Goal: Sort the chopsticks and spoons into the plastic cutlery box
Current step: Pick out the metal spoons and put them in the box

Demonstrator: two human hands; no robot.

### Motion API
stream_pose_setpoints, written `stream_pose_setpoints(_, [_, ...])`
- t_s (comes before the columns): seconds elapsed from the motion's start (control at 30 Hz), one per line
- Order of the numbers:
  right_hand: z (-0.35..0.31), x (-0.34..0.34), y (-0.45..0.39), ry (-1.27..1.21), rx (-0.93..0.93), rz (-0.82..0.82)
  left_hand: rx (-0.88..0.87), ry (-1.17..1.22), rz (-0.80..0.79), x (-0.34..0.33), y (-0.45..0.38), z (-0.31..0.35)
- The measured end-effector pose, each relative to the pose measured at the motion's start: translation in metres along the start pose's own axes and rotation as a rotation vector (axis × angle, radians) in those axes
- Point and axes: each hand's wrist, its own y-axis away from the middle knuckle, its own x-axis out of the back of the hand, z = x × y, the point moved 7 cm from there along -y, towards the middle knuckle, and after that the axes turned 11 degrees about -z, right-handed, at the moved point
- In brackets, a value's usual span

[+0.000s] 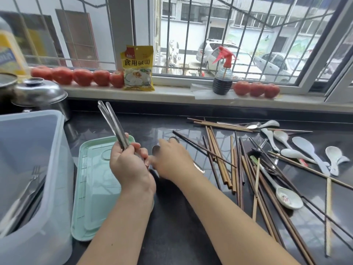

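Left hand [128, 161] grip closed around bundle of metal spoons [114, 124], handles up, above green lid [91, 188]. Right hand [172, 159] on worktop [172, 226], grip state unclear. Chopsticks [225, 165] scattered right; cutlery box [38, 169] far left.

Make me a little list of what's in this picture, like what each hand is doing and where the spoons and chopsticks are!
left hand: holds a bunch of metal spoon handles, pointing up
right hand: reaching over metal spoons on the counter
chopsticks: scattered on the right
white spoons: far right
green lid: under the left hand
plastic box: far left
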Motion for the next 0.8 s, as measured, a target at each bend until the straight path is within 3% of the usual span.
stream_pose_setpoints(0.07, [-0.003,0.001,-0.019,-0.007,-0.02,-0.082,0.005,-0.018,-0.008,0.0,-0.001,0.0])
stream_pose_setpoints(0.17, [0.006,0.025,-0.031,-0.137,0.013,-0.006,0.037,-0.066,-0.006,0.001,-0.002,-0.002])
stream_pose_setpoints(0.23, [0.02,0.064,-0.019,-0.322,0.068,0.176,0.083,-0.072,-0.021,-0.001,-0.002,-0.006])
stream_pose_setpoints(0.33, [0.057,0.124,0.03,-0.636,0.108,0.606,0.164,-0.077,-0.054,-0.003,0.0,-0.013])
stream_pose_setpoints(0.4, [0.085,0.128,0.065,-0.931,0.063,0.775,0.218,-0.069,-0.088,-0.007,0.003,-0.017])
stream_pose_setpoints(0.5, [0.099,0.078,0.081,-1.311,-0.032,0.548,0.265,-0.056,-0.154,-0.016,0.01,-0.021])
stream_pose_setpoints(0.57, [0.093,0.042,0.083,-1.388,-0.092,0.335,0.282,-0.069,-0.201,-0.022,0.015,-0.025])
stream_pose_setpoints(0.63, [0.081,0.026,0.084,-1.345,-0.077,0.227,0.302,-0.124,-0.254,-0.026,0.018,-0.029])
stream_pose_setpoints(0.8, [0.055,0.017,0.086,-1.083,0.041,0.134,0.364,-0.341,-0.405,-0.034,0.031,-0.036])
